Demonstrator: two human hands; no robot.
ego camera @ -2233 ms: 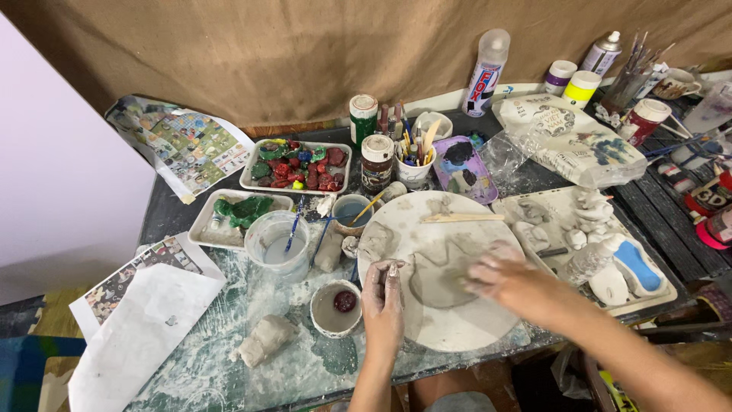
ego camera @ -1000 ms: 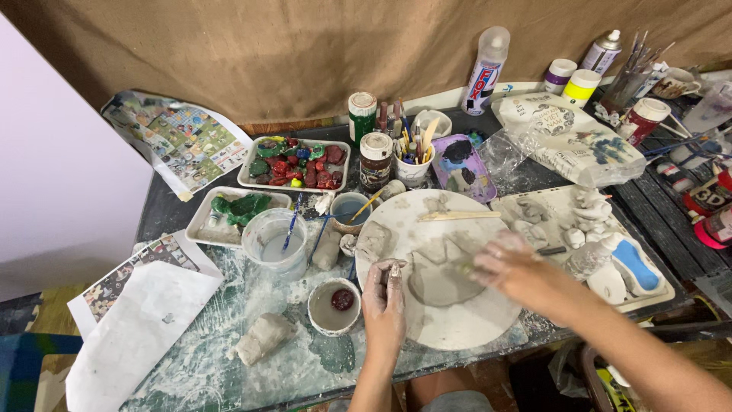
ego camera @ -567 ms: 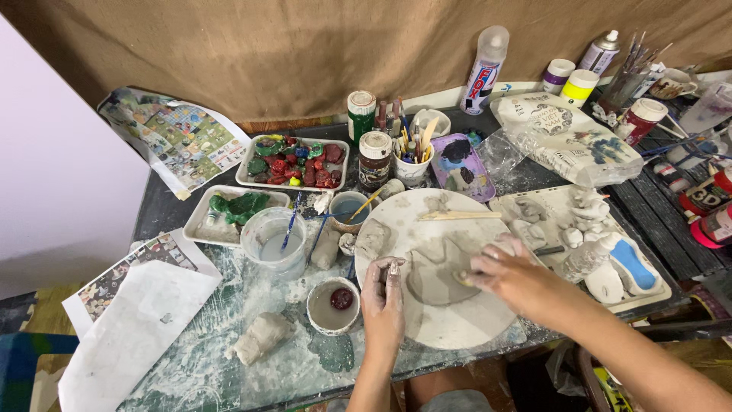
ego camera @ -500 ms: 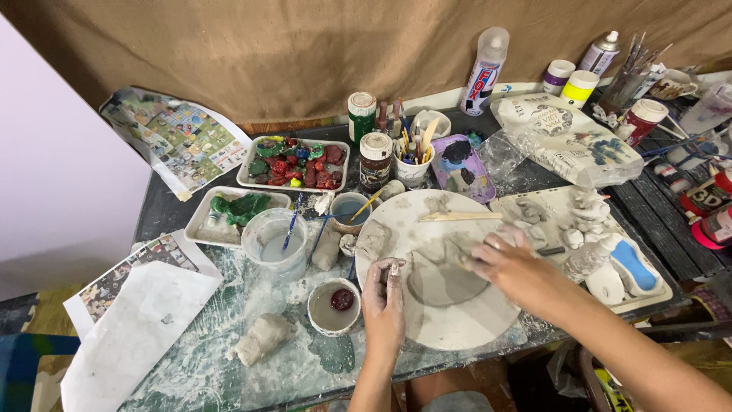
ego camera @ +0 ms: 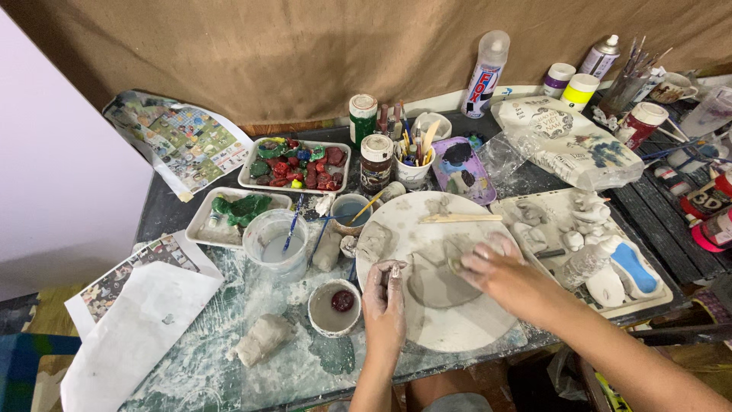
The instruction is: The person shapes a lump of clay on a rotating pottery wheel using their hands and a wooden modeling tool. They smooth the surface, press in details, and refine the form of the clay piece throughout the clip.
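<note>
Table: your cluttered table point(ego camera: 191, 358), brown cloth behind
Right hand point(ego camera: 507, 278): fingers flat, pressing the clay slab point(ego camera: 431, 286)
Left hand point(ego camera: 383, 305): loosely curled on the slab's 9 o'clock edge
Slab: soft, tearable, mid round board point(ego camera: 488, 324); lift from underneath
Room: bowl point(ego camera: 333, 307) at 9, tray point(ego camera: 648, 294) at 3; open at 6

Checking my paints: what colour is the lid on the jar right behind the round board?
White, a little smudged, on the dark jar; the head view shows it, behind the round board.
</note>
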